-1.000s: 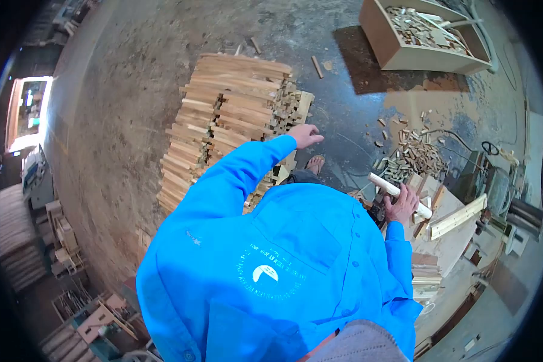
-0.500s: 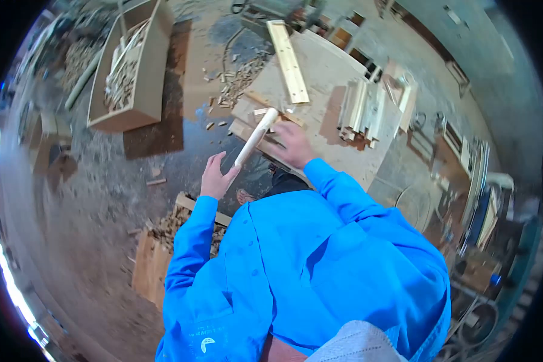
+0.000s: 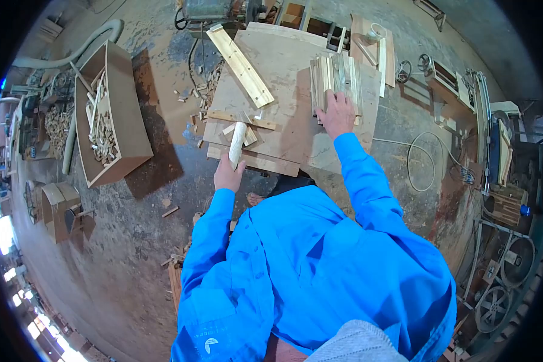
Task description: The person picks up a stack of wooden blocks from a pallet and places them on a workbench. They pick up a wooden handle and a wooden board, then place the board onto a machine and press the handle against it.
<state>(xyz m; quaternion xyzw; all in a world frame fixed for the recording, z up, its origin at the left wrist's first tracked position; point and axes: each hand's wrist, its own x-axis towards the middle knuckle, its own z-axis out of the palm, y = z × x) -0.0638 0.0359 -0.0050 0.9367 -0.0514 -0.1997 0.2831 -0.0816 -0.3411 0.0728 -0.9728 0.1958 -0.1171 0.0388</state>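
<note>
My left hand is closed around the lower end of a pale, round-ended wooden piece, which points away from me over the near edge of the worktable. Resting on a stack of wooden strips at the table's right side is my right hand, its fingers and thumb apart. Under the fingers, part of the stack is hidden. A long light board with small dark marks lies at the table's left. Near the left hand, small wood pieces lie beside a batten.
A tall-sided wooden box full of offcuts stands on the floor at left. Wood scraps lie beside the table. A machine stands beyond it. A looped hose lies on the floor at right.
My right hand has left the wooden piece and moved right onto the strips. My left hand keeps hold, and the wooden piece now stands more upright in view. The camera view has shifted.
</note>
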